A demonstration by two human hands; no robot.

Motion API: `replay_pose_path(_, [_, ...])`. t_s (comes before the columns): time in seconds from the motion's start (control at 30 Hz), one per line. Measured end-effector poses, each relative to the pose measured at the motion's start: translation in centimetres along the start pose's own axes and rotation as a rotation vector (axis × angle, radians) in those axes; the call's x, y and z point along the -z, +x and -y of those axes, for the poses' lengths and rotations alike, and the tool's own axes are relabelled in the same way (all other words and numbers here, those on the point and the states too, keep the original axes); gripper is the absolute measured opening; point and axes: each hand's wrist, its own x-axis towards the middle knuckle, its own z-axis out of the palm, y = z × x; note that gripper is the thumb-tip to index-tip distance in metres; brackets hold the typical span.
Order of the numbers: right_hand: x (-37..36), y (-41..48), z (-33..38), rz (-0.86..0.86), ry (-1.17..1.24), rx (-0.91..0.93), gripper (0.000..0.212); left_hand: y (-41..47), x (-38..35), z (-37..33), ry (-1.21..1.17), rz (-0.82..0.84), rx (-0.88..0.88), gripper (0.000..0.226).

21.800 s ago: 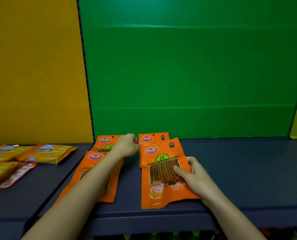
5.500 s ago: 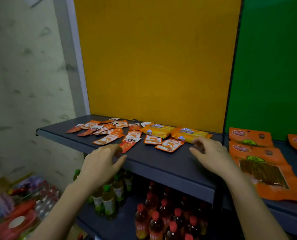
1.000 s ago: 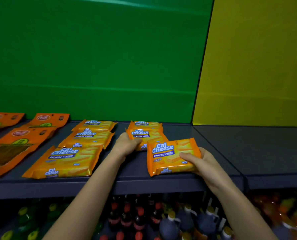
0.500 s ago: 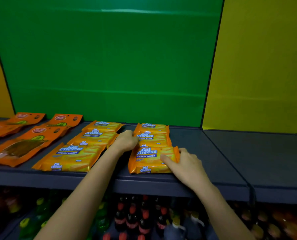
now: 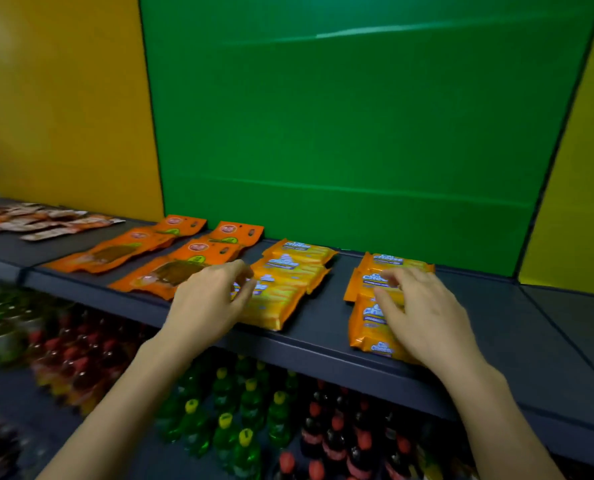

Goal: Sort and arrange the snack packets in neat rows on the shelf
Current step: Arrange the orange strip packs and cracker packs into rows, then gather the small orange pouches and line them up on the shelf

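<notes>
Flat on the dark shelf (image 5: 323, 317)
Yellow wafer packs (image 5: 299, 268) lay right, orange pouches (image 5: 198, 249) centre, small sachets (image 5: 46, 220) far left.

We face a flat green back panel (image 5: 357, 133), flanked by an orange-yellow panel (image 5: 63, 98) left and a yellow panel (image 5: 583, 202) right, above a dark grey shelf (image 5: 503, 327); blurred red and green bottles (image 5: 250, 414) stand below.

6 wafer pkts (image 5: 290, 268), 4 orange pouches (image 5: 198, 252); sachets (image 5: 46, 220), bottles (image 5: 250, 403) uncountable.

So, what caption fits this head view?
Left hand and right hand over two columns of cheese wafer packets on a dark shelf.
</notes>
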Motion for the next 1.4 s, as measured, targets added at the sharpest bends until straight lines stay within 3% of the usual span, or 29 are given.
replay_pose_path(0.2, [-4.7, 1.6, 9.9, 0.044, 0.238, 0.315, 0.029, -5.3, 5.1, 10.0, 0.229, -0.011, 0.182, 0.021])
replay_pose_path(0.6, [-13.7, 0.1, 30.2, 0.278, 0.384, 0.585, 0.031, -16.1, 14.1, 27.2, 0.449, -0.024, 0.461, 0.016])
replay_pose_path(0.77, [-17.5, -0.2, 38.8, 0.335, 0.367, 0.6, 0.033, -17.8, 17.4, 35.3, 0.461, 0.014, 0.538, 0.018])
replay_pose_path(0.97, [-21.1, 1.2, 47.9, 0.33, 0.37, 0.541, 0.032, -17.8, 21.3, 43.3, 0.462, 0.032, 0.493, 0.017])
replay_pose_path(1.4, [-28.4, 8.0, 58.1, 0.337, 0.279, 0.453, 0.032, -12.8, 20.4, 56.8, 0.52, 0.067, 0.354, 0.021])
